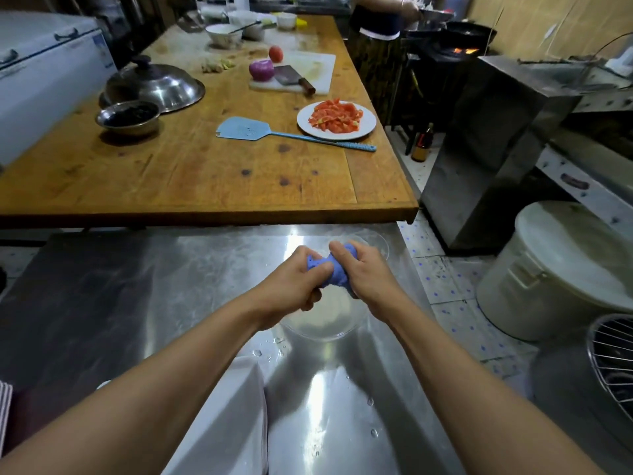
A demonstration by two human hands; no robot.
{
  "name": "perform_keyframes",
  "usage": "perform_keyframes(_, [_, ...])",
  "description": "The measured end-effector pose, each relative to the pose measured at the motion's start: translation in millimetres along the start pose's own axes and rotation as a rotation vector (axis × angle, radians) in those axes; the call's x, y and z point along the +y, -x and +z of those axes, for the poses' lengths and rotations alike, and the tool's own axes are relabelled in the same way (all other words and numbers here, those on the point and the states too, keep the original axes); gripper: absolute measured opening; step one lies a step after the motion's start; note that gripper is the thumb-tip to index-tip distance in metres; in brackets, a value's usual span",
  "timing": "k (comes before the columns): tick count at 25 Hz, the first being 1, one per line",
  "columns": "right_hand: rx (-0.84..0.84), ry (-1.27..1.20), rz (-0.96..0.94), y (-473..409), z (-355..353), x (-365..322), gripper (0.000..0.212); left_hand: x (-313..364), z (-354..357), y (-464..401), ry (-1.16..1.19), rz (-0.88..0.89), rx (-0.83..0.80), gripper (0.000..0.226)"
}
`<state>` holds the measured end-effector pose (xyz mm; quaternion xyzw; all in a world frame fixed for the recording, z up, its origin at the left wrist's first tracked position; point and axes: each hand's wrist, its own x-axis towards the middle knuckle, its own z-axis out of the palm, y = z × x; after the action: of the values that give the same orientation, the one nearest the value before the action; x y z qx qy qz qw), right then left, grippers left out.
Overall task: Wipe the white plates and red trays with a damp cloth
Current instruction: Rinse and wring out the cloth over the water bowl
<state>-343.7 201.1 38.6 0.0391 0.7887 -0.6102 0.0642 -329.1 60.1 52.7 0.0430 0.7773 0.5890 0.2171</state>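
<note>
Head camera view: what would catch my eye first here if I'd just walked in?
Dead centre, the left hand and right hand wring a blue cloth over a clear bowl on the steel counter. Beyond it, a white plate of chopped tomato sits at the wooden table's right edge, a blue fly swatter beside it.

Both my forearms reach forward, bare, and converge toward the middle. My left hand (291,286) is curled tight, knuckles up, thumb forward. My right hand (364,272) faces it, fingers wrapped and thumb pointing up over the top. The two fists sit close together, wrists angled inward, both clenching the cloth (329,269) between them.
</note>
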Motion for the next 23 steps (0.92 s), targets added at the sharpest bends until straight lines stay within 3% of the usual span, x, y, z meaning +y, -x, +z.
perform_keyframes(3, [-0.057,-0.125,0.235,-10.0,4.3,-4.2,0.037,-4.4,-3.6,-4.3,-0.715,0.325,0.088,0.023])
perform_keyframes(5, [-0.060,-0.098,0.346,-16.0,9.9,-3.7,0.030,-9.4,-5.8,-8.2,-0.912,0.433,0.073,0.025])
perform_keyframes(9, [-0.038,-0.071,0.522,-23.1,21.9,4.0,0.023,-25.5,0.0,-17.2,-1.181,0.372,0.128,0.023])
perform_keyframes(14, [-0.116,-0.204,0.438,-18.6,10.3,4.4,0.035,-25.1,4.7,-28.7,-0.728,0.056,0.201,0.013])
perform_keyframes(19, [-0.243,0.015,0.040,-1.2,-3.8,5.7,0.035,-5.8,-11.8,-24.8,0.456,-0.461,-0.073,0.021])
perform_keyframes(21, [-0.191,0.091,-0.127,-0.8,0.5,6.4,0.023,-3.5,-14.0,-20.1,0.617,-0.539,-0.201,0.022])
perform_keyframes(23, [-0.105,0.202,-0.159,-6.8,4.9,6.4,0.030,-3.3,-12.7,-14.7,0.529,-0.441,-0.280,0.019])
